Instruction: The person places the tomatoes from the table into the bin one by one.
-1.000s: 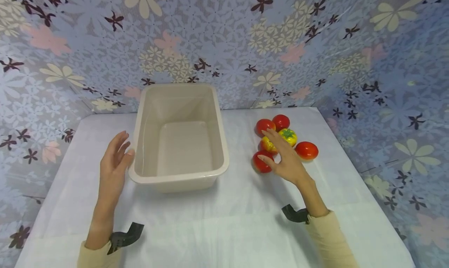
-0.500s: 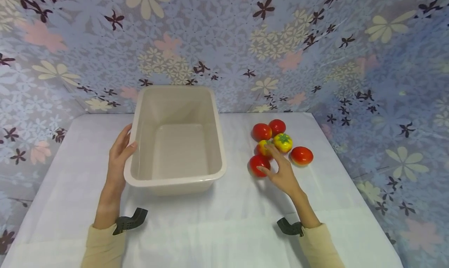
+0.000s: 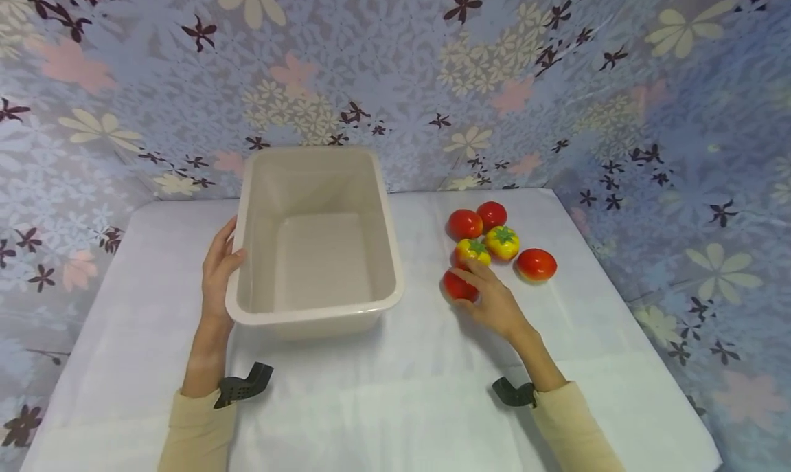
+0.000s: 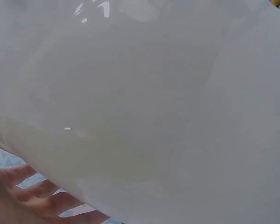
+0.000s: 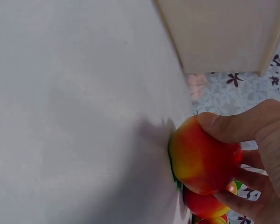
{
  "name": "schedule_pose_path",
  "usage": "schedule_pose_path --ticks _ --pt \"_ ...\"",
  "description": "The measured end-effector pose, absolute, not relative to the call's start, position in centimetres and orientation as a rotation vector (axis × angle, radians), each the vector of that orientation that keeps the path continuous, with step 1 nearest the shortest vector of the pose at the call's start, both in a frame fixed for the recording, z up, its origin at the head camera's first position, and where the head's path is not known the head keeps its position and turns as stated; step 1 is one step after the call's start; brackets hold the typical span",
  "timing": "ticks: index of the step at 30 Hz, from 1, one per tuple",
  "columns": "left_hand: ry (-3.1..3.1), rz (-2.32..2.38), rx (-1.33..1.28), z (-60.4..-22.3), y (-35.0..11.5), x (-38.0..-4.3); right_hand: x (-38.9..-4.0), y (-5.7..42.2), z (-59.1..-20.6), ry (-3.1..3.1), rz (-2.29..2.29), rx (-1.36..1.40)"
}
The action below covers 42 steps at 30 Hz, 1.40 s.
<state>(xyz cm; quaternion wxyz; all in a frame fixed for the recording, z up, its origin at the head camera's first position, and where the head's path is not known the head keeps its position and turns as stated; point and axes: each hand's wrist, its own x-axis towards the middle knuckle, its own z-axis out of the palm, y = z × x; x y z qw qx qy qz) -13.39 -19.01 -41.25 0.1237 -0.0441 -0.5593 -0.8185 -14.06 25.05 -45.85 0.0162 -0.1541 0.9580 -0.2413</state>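
A beige plastic bin (image 3: 318,266) stands on the white-covered table, with nothing inside. At its left side my left hand (image 3: 218,276) holds the rim, thumb at the edge and fingers along the outer wall. In the left wrist view the bin's pale wall (image 4: 144,102) fills most of the picture, with the left fingers (image 4: 60,203) at the lower left. My right hand (image 3: 494,307) grips a red tomato (image 3: 459,286), nearest of the cluster. The right wrist view shows thumb and fingers round this red-and-yellow tomato (image 5: 203,156), close to the cloth.
Behind the held tomato sit a yellow-red tomato (image 3: 472,252) and a yellow one with a green top (image 3: 502,243). Two red tomatoes (image 3: 465,224) lie at the back, another red one (image 3: 536,265) to the right. Floral-patterned walls (image 3: 395,80) surround the table.
The left hand has moved right from beside the bin onto its rim. The right hand has come down and nearer, and its fingers have closed round the nearest red tomato.
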Motion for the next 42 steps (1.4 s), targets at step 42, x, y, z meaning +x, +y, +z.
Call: schedule_pose_path --ticks 42 --pt "-1.651 -2.415 -0.085 -41.2 -18.7 -13.3 -16.6 10.7 -37.1 2.508 -1.698 -1.256"
